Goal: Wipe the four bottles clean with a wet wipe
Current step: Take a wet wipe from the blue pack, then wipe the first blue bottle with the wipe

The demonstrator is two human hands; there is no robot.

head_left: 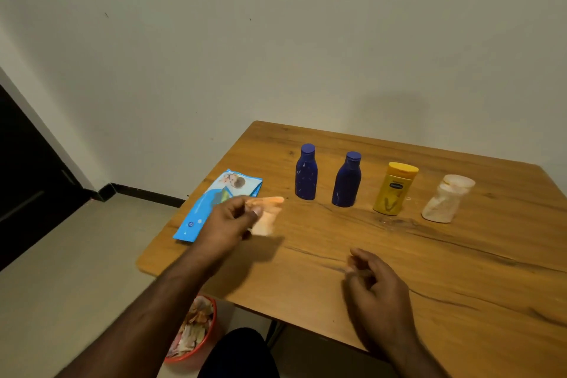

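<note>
Left hand (228,219) pinches wet wipe (266,214) beside wipes pack (214,202); right hand (372,284) loosely curled, holding nothing; four bottles upright.

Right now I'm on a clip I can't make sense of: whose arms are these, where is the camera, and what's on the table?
There is no machine here. The single picture comes from a camera worn on a person's head, looking forward and down, so the arms are that person's own. The left hand pinches a wet wipe in its fingers, above the table. The right hand holds nothing, its fingers loosely curled. On the wooden table stand four bottles in a row: two dark blue bottles, a yellow bottle and a white bottle. A blue wipes pack lies at the left edge.
</note>
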